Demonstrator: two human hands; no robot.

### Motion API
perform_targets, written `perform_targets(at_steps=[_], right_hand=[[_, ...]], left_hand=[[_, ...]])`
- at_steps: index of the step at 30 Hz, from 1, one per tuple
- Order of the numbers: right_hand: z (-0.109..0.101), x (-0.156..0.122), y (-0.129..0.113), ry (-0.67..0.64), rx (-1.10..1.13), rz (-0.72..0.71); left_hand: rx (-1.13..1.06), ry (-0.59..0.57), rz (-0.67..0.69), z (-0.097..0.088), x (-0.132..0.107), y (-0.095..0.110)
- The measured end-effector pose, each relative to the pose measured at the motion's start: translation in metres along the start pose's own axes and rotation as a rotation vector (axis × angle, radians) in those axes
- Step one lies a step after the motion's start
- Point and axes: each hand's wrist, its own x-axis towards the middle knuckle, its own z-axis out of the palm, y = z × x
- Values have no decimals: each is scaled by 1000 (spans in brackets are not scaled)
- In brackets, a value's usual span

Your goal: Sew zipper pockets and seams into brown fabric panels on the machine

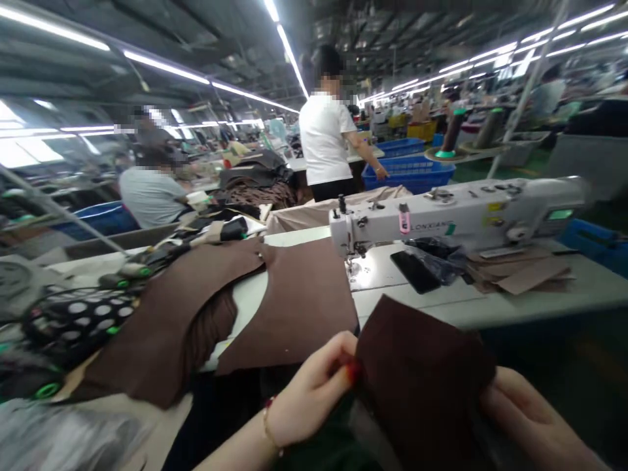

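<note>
A dark brown fabric piece (422, 379) is held up in front of the table's edge. My left hand (314, 392) pinches its left edge between thumb and fingers. On the opposite side, my right hand (534, 418) grips the right edge, with its fingertips hidden behind the cloth. Just beyond, a larger brown panel (309, 301) lies flat on the table, reaching up to the needle area of a white sewing machine (461, 219). Further left, a stack of curved brown pieces (161, 320) drapes over the table's front edge.
A black phone (416, 271) and a plastic bag (439, 255) lie under the machine arm, beside tan scraps (524, 269). Thread cones (451, 134) stand behind. A person in white (326, 137) is near a blue crate (412, 176); another person (152, 196) sits at left.
</note>
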Motion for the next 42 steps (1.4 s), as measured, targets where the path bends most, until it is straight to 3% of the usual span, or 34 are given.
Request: perform_targets(at_steps=[3,5,6,8,10,12,14,16,18,23,27,30,36,42], right_hand=[[65,45,14,-271,274,57],[98,78,25,-431,293,30],[109,97,32,-459,243,-6],[120,134,47,-411,-38,-181],[119,167,62,-208,-489,-452],[113,192,74,-105,-725,-569],[106,205,82,-117,-928,-653],[101,207,86,-160,-1137,-748],[100,201,90,-202,-1243,-788],[100,175,105,-302,-1326,-880],[95,169,116,-334,-1312,-937],[92,171,118,-341,-1292,-943],[83,168,99,-275,-1265,-906],[66,177,92,-176,-1311,-823]], left_hand=[[397,279,-5,-69,-2,20],[776,358,-9,-118,18,25],[927,349,-33,-141,35,20],[1110,215,-96,-176,75,-6],[1168,96,-158,-194,116,-50],[1159,57,-166,-191,149,-100],[1141,23,-158,-175,169,-143],[1123,7,-146,-152,173,-173],[1105,-6,-126,-130,162,-186],[1048,-56,-34,-101,113,-178],[1056,73,-88,-99,101,-171],[1085,95,-134,-101,105,-169],[1079,0,-72,-99,137,-157],[1003,-73,-23,-95,176,-172]])
